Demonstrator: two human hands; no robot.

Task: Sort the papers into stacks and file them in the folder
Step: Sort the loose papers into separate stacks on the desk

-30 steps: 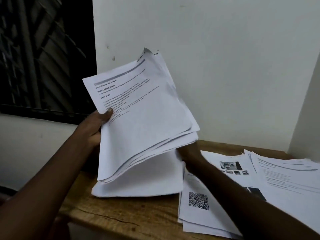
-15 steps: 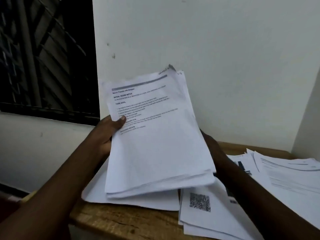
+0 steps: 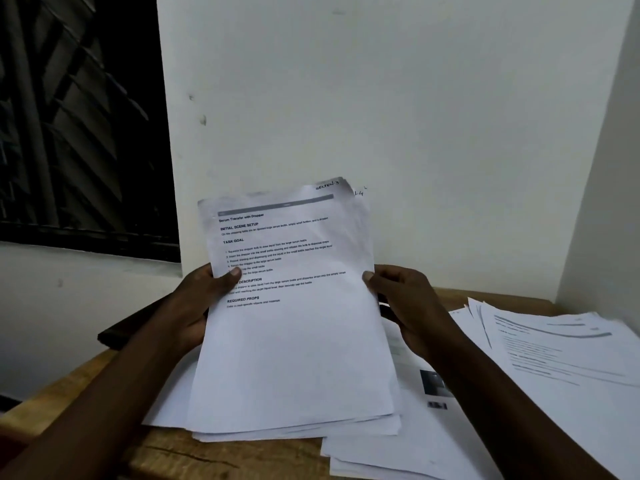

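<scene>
Just above the wooden table (image 3: 194, 459), a stack of printed papers (image 3: 294, 358) is held nearly upright by both side edges. The left hand (image 3: 197, 306) pinches it, thumb on the top sheet and fingers behind; the right hand (image 3: 405, 306) curls round the opposite edge the same way. Whether its lower edge touches the blank sheet (image 3: 173, 403) lying on the table cannot be told. More loose sheets (image 3: 571, 358) spread over the table's right side. The stack looks light but limp and slippery, its sheets likely to fan or slide apart. A two-sided hold midway up the edges, squaring the bundle against the table, seems the safest purchase.
</scene>
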